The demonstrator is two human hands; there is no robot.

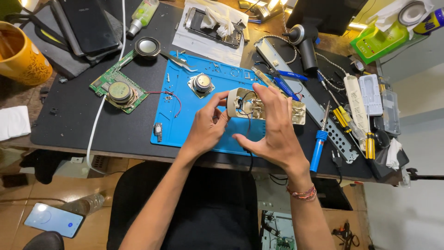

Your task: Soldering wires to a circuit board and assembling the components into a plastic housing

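Both hands hold a beige casing (259, 107) above the blue mat (194, 120) on the worktop (74, 125): left hand (208, 125) pinches its left end, right hand (273, 129) grips its middle.

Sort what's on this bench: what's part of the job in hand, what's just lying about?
In hand: beige housing held by left hand and right hand; its black wires; blue mat.
Lying about: yellow mug, circuit board, soldering iron, phone.
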